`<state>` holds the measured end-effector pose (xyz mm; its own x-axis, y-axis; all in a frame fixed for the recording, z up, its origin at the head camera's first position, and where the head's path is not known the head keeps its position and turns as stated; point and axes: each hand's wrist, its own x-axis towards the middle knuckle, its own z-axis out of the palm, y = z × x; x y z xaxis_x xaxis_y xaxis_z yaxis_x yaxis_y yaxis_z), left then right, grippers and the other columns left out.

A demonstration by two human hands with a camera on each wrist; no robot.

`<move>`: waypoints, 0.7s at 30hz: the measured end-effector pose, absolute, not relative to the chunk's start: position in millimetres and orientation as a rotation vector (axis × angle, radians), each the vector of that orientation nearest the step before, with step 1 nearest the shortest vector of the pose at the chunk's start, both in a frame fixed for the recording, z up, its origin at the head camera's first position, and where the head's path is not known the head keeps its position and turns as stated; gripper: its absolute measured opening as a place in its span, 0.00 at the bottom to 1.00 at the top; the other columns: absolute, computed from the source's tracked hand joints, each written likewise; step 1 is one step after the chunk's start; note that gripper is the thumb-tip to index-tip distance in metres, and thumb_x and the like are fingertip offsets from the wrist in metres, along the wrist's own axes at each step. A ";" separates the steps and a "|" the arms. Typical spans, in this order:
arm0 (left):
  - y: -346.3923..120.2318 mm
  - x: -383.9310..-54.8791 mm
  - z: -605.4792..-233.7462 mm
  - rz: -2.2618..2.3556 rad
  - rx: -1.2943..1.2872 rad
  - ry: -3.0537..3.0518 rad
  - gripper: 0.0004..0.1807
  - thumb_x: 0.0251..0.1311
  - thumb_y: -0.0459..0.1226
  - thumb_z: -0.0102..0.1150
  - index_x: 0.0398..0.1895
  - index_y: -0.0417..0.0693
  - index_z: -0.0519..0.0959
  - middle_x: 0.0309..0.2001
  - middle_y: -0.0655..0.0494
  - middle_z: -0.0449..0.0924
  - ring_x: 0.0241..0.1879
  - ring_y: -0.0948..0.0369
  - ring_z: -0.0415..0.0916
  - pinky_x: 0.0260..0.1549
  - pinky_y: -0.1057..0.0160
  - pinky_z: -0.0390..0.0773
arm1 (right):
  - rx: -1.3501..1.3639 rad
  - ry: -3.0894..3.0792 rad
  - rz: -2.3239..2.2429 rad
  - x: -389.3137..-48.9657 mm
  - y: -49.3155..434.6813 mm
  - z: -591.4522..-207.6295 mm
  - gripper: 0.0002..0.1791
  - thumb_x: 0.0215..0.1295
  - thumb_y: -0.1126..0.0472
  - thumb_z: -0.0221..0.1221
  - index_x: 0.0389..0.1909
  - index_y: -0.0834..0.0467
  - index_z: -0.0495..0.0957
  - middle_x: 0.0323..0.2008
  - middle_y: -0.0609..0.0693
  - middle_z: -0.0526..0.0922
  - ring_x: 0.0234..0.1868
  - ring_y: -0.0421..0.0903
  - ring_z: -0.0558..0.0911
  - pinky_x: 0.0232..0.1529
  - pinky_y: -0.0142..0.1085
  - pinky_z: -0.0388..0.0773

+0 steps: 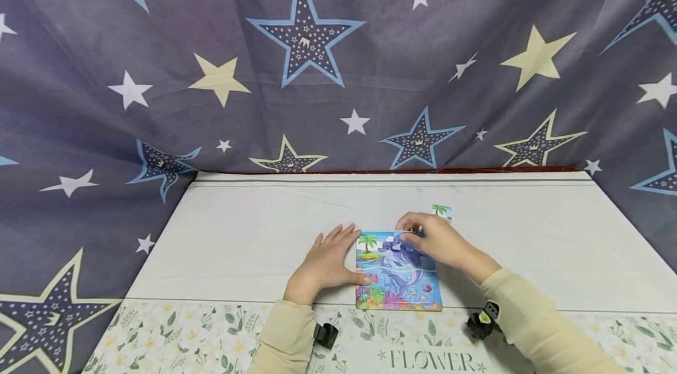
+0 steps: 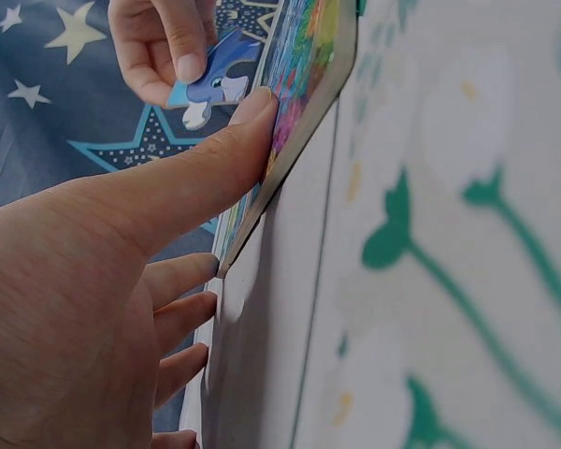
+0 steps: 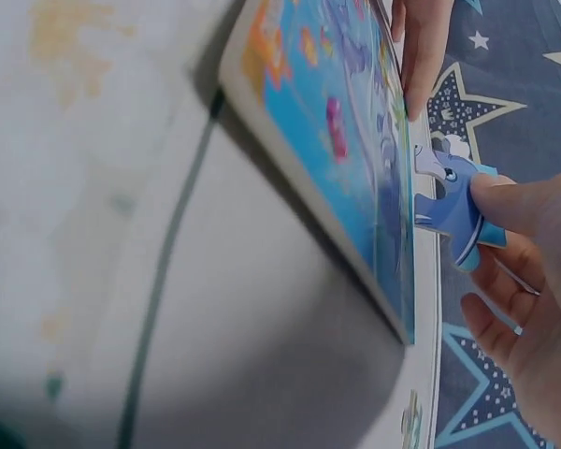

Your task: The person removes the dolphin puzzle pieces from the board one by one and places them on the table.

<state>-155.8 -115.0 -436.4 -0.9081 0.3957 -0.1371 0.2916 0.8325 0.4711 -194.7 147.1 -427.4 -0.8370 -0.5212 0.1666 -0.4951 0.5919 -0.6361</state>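
A jigsaw puzzle in a shallow tray [image 1: 396, 297], with dolphins, a palm tree and a colourful sea floor, lies flat on the table. My right hand [image 1: 444, 240] pinches a blue puzzle piece [image 3: 453, 201] with a dolphin's face between thumb and fingers. It holds the piece above the top part of the puzzle, tilted up in both wrist views. My left hand [image 1: 325, 265] is spread at the tray's left side, its thumb resting on the edge. Another puzzle piece [image 1: 441, 210] with a palm tree lies beyond the right hand, partly hidden by it.
The white tabletop [image 1: 254, 244] has a flowered front strip [image 1: 174, 333] lettered "FLOWER". A dark curtain [image 1: 370, 74] with stars hangs behind the table and along its sides. Each wrist wears a small black device, such as the right one [image 1: 481, 322].
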 end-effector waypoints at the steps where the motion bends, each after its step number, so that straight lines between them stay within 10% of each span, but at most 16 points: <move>1: -114.9 -155.9 -436.4 0.662 0.530 2.784 0.58 0.43 0.62 0.73 0.77 0.51 0.59 0.77 0.52 0.53 0.76 0.48 0.45 0.72 0.38 0.42 | -0.869 2.771 -1.094 -195.0 149.2 -427.1 0.06 0.66 0.63 0.64 0.42 0.51 0.82 0.35 0.39 0.81 0.36 0.39 0.78 0.38 0.38 0.79; 21: -114.3 -153.2 -432.6 0.680 0.529 2.766 0.58 0.45 0.61 0.73 0.77 0.51 0.58 0.77 0.52 0.52 0.77 0.49 0.44 0.72 0.38 0.40 | -0.780 2.939 -1.116 -203.9 199.4 -427.7 0.07 0.62 0.67 0.66 0.39 0.53 0.83 0.35 0.44 0.81 0.38 0.43 0.78 0.42 0.43 0.78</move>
<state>-153.2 -114.3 -432.6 -0.9045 0.4004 -0.1465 0.2869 0.8258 0.4855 -203.9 199.4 -427.7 -0.8795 -0.4023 0.2541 -0.4696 0.6476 -0.6001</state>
